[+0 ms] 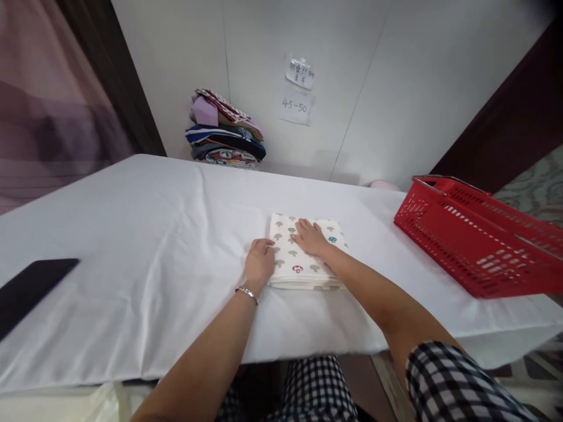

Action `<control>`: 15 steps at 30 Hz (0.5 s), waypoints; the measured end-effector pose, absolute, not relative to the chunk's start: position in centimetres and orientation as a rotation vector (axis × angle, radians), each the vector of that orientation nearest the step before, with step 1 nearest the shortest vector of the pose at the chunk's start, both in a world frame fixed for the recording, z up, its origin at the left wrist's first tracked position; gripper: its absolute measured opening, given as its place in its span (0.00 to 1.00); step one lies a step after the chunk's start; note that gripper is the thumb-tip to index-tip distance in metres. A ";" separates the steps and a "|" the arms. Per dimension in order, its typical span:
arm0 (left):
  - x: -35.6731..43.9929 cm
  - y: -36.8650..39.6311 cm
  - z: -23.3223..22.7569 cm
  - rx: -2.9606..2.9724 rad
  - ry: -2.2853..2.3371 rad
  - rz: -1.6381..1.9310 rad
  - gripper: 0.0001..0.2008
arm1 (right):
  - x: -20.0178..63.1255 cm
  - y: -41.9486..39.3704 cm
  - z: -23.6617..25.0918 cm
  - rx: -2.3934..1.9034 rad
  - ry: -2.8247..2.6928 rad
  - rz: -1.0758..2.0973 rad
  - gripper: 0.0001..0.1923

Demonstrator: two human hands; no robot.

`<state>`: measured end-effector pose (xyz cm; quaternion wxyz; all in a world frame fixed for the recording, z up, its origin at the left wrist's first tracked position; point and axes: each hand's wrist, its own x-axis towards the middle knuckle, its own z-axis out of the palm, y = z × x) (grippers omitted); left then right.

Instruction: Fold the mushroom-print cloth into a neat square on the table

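Note:
A folded cream cloth [299,265] printed with small mushrooms lies in a neat rectangle near the middle of the white-covered table [145,234]. My left hand [259,261] rests at the cloth's left edge, fingers curled against it, a bracelet on the wrist. My right hand [310,236] lies flat on top of the cloth, fingers spread and pressing down. Neither hand lifts the cloth off the table.
A red plastic basket [475,234] sits at the right end of the table. A stack of folded clothes [226,132] stands at the far edge against the white wall, under two paper notes [298,91]. A flat black object [30,290] lies at the left.

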<state>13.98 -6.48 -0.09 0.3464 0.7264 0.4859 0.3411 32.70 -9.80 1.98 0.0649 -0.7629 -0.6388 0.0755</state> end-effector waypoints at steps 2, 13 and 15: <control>14.0 -6.4 -0.1 1.894 1.255 0.898 0.12 | 32.0 -9.9 2.3 -2.188 -2.023 0.327 0.30; 13.9 -6.5 0.0 1.901 1.256 0.868 0.12 | 35.8 -10.9 2.0 -2.495 -1.702 0.189 0.31; 13.8 -6.5 0.1 1.900 1.251 0.873 0.12 | 35.1 -10.8 2.0 -2.451 -1.765 0.258 0.32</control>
